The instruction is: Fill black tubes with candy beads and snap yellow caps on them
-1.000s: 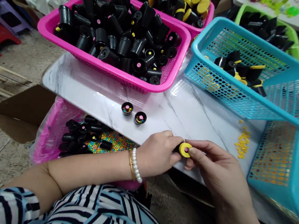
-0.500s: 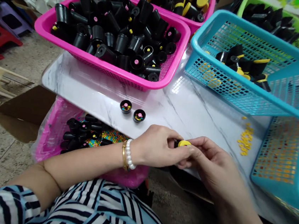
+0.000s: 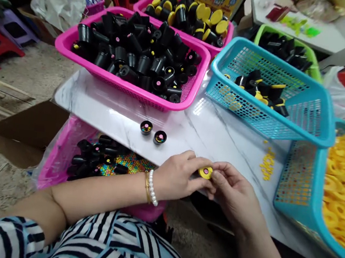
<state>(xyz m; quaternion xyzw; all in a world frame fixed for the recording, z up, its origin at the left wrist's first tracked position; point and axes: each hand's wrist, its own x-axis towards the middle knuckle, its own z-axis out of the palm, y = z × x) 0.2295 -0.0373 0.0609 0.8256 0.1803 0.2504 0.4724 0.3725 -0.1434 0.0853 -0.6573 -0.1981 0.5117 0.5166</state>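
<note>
My left hand (image 3: 176, 176), with a pearl bracelet at the wrist, is closed around a small black cup whose body is mostly hidden by the fingers. On its top sits a round yellow lid (image 3: 205, 172) with a pink centre, tilted toward me. My right hand (image 3: 235, 191) grips the lid's right edge between thumb and fingers. Both hands are over the table's front edge. Two open black cups (image 3: 160, 137) with coloured beads and pink centres stand on the marbled table (image 3: 188, 126), left of and beyond my hands.
A pink basket (image 3: 127, 89) piled with black cups stands at the back left. A blue basket (image 3: 268, 128) holds yellow-lidded cups; another blue basket (image 3: 296, 187) holds yellow lids. Small yellow pieces (image 3: 267, 165) lie on the table. Below its edge, a pink tub (image 3: 53, 161) contains beads and cups.
The view has shifted, showing more of the right side. The yellow lid has been tipped toward me, so its pink centre now shows. Both hands keep hold of the piece.
</note>
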